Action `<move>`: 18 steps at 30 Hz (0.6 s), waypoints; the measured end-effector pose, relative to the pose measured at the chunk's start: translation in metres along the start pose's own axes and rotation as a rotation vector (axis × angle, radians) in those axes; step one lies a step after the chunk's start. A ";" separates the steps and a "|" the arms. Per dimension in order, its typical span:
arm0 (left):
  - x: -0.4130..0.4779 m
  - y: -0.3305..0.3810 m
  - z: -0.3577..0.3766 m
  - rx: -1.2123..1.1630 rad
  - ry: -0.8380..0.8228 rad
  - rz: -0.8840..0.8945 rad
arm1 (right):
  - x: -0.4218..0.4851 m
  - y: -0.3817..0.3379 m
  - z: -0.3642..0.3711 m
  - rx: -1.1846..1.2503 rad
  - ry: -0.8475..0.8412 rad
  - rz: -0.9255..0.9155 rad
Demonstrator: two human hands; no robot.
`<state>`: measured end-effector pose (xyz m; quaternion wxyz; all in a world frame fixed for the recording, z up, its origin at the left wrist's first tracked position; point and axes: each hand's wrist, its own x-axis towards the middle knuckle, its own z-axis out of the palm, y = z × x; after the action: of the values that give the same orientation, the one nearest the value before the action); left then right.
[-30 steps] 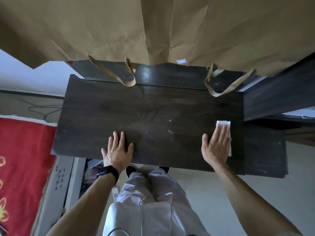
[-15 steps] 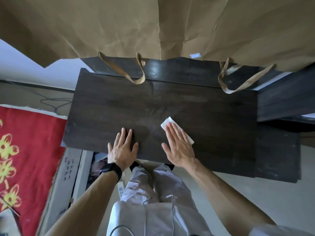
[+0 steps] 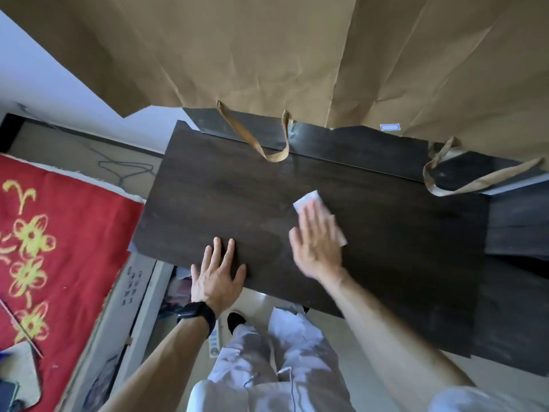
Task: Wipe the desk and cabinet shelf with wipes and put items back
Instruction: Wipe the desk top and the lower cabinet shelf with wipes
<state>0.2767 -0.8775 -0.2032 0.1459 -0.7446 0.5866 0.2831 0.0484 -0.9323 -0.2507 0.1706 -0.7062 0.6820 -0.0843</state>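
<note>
One wipe (image 3: 309, 200) lies pinned under the flat right grip (image 3: 319, 248), showing at twelve o'clock. The left grip (image 3: 218, 275) presses the desk (image 3: 208, 203), straight-fingered and empty.

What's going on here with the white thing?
A person is cleaning a dark desk. The right hand presses a white wipe flat on the middle of the top, while the left hand rests flat near the front edge. Big brown paper bags sit along the back, handles drooping onto the desk.
</note>
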 end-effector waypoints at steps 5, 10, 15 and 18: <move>0.002 -0.005 0.001 -0.009 0.003 -0.001 | -0.068 0.009 -0.001 -0.050 -0.193 -0.377; 0.003 -0.002 -0.001 0.005 0.004 0.017 | -0.011 0.066 -0.022 -0.120 -0.086 0.094; 0.003 0.001 -0.006 0.029 0.004 0.012 | 0.062 0.002 -0.008 -0.079 -0.066 0.085; 0.003 0.000 -0.010 0.032 -0.024 0.007 | 0.034 -0.045 0.016 -0.095 -0.131 -0.227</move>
<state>0.2793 -0.8854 -0.1965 0.1638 -0.7366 0.5919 0.2831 0.0983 -0.9639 -0.2536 0.1707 -0.7902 0.5881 -0.0243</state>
